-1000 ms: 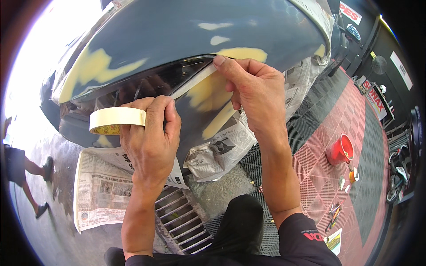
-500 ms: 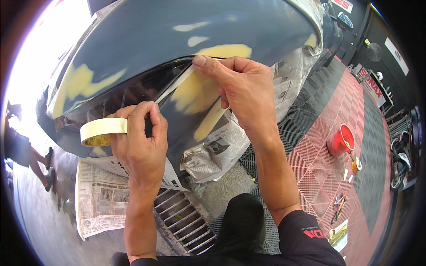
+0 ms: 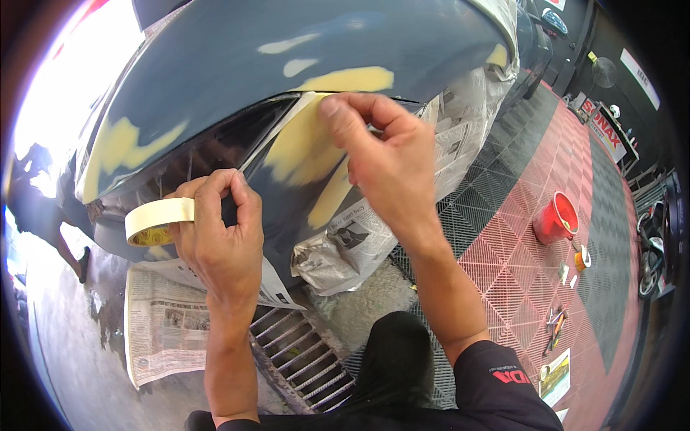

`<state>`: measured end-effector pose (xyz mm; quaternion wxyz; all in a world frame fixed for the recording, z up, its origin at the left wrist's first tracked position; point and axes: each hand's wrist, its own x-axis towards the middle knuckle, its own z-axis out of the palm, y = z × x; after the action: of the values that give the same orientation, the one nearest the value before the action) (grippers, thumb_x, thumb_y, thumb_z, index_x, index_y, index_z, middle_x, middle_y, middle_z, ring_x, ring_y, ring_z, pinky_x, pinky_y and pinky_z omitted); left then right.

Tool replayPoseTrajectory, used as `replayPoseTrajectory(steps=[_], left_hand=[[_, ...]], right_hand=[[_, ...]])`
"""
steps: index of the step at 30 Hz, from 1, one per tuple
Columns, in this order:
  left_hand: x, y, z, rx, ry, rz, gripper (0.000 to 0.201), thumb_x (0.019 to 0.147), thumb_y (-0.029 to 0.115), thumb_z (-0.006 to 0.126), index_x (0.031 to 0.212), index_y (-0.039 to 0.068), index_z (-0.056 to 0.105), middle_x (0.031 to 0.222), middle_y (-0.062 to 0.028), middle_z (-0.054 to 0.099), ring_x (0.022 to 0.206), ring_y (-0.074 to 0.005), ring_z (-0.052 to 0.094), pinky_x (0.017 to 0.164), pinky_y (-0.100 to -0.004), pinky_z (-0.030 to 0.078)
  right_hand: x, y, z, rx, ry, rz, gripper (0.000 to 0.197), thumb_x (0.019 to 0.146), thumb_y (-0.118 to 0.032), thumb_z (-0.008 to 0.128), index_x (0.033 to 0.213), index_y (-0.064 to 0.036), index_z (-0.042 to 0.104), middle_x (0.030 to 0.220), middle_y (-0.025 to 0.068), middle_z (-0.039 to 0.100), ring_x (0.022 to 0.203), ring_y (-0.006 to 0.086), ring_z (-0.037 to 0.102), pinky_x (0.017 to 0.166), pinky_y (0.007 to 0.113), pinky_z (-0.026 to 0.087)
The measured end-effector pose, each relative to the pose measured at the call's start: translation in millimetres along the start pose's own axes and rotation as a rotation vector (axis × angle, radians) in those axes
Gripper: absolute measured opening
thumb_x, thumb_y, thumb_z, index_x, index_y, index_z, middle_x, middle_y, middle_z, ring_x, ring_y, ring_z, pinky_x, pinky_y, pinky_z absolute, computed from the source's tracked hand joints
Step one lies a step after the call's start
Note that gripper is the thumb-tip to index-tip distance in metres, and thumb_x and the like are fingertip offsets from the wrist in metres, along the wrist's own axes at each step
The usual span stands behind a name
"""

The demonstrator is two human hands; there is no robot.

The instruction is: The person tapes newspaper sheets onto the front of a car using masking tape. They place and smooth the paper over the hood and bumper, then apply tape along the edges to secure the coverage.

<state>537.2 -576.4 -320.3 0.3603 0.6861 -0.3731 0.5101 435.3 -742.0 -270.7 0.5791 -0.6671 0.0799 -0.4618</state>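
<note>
- Plainly, my left hand (image 3: 223,233) is clamped on the roll of masking tape (image 3: 159,215), which juts out left of my knuckles; I judge that this leaves thumb and forefinger free to pinch the tape strip (image 3: 279,126).
- That strip slants along the edge of the dark headlight (image 3: 201,151) to its upper corner, beside a yellow filler patch (image 3: 298,154) on the grey car body (image 3: 237,57); the pinch at its lower end seems meant to hold it straight.
- My right hand (image 3: 392,147), apart from the left, is bent over the yellow patch near the strip's upper end, thumb and forefinger tips close together (they are a little blurred, so I cannot tell whether they touch anything).
- Below, one newspaper sheet (image 3: 169,337) hangs behind my left forearm, and crumpled newspaper (image 3: 366,237) bulges under the bodywork, probably as a cover.
- Well off to my right, a red bucket (image 3: 550,224) and some hand tools (image 3: 555,327) rest on the grid floor tiles (image 3: 496,258), presumably out of my way.
</note>
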Motion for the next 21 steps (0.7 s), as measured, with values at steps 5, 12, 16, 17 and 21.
replayPoseTrajectory(steps=[5,12,16,17,21], left_hand=[[0.6,1.6,1.7,-0.005,-0.002,0.008,0.019,0.086,-0.004,0.083,0.1,0.005,0.075,0.093,-0.0051,0.072,0.091,-0.0276,0.068,0.088,-0.0442,0.051],[1.7,2.1,-0.9,0.0,-0.009,0.006,0.019,0.086,-0.004,0.083,0.099,0.005,0.075,0.093,-0.005,0.072,0.091,-0.0281,0.068,0.089,-0.0445,0.051],[0.9,4.1,-0.6,0.014,-0.018,-0.022,0.018,0.086,-0.003,0.082,0.099,0.007,0.075,0.094,-0.0052,0.073,0.091,-0.0287,0.068,0.09,-0.045,0.051],[1.0,4.0,-0.4,0.011,-0.017,-0.019,0.018,0.086,-0.003,0.082,0.099,0.007,0.075,0.094,-0.0052,0.073,0.091,-0.0289,0.068,0.09,-0.0453,0.051],[0.3,2.5,1.3,0.011,-0.009,-0.008,0.017,0.086,-0.002,0.082,0.1,0.007,0.075,0.094,-0.0052,0.072,0.092,-0.0294,0.068,0.09,-0.0464,0.052]], right_hand=[[-11.7,22.3,13.0,-0.204,0.078,-0.334,0.021,0.103,-0.016,0.083,0.117,-0.0002,0.083,0.08,-0.0037,0.069,0.069,-0.0005,0.057,0.058,0.019,0.043],[-2.7,13.8,24.5,-0.03,0.15,-0.166,0.015,0.096,-0.012,0.084,0.1,0.0017,0.081,0.081,0.0066,0.071,0.06,0.0122,0.059,0.054,0.031,0.045],[2.5,14.2,25.8,-0.135,0.169,-0.259,0.014,0.1,-0.013,0.083,0.103,0.001,0.081,0.076,-0.0044,0.069,0.063,-0.0004,0.056,0.055,0.02,0.042],[3.6,15.9,26.0,-0.148,0.174,-0.274,0.014,0.1,-0.013,0.083,0.102,0.0009,0.081,0.077,-0.004,0.07,0.064,0.0001,0.056,0.055,0.02,0.042],[6.8,15.0,28.3,-0.184,0.188,-0.364,0.009,0.093,-0.009,0.082,0.095,-0.0006,0.079,0.079,0.007,0.068,0.061,0.0162,0.061,0.057,0.034,0.048]])
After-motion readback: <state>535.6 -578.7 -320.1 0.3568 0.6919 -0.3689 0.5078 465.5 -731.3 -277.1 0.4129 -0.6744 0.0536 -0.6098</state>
